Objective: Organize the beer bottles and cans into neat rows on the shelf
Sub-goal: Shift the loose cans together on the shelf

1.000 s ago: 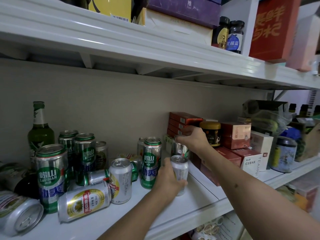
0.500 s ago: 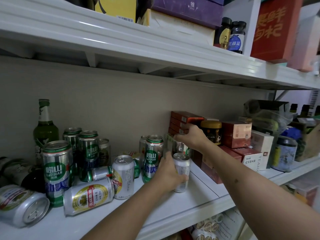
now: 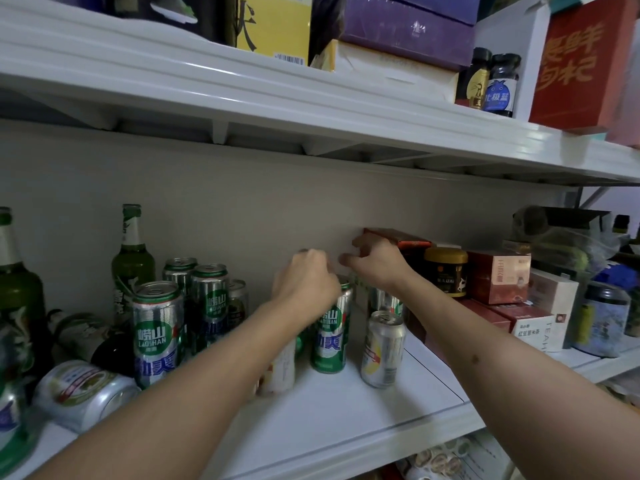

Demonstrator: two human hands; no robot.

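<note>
Centre frame | my left hand (image 3: pixel 304 282) curls over green can (image 3: pixel 329 336) top, grip unclear | right hand (image 3: pixel 375 263) curls behind, hold hidden | silver can (image 3: pixel 382 349) stands free on shelf (image 3: pixel 346 420), likely starting a row

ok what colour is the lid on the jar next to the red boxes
Gold or yellow, on a dark jar beside the red boxes; seen in the head view.

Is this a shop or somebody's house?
Probably a storeroom or small shop's stock shelf; I can't be sure. White metal shelves hold many green-and-silver beer cans, green glass beer bottles, and stacked red gift boxes.
</note>
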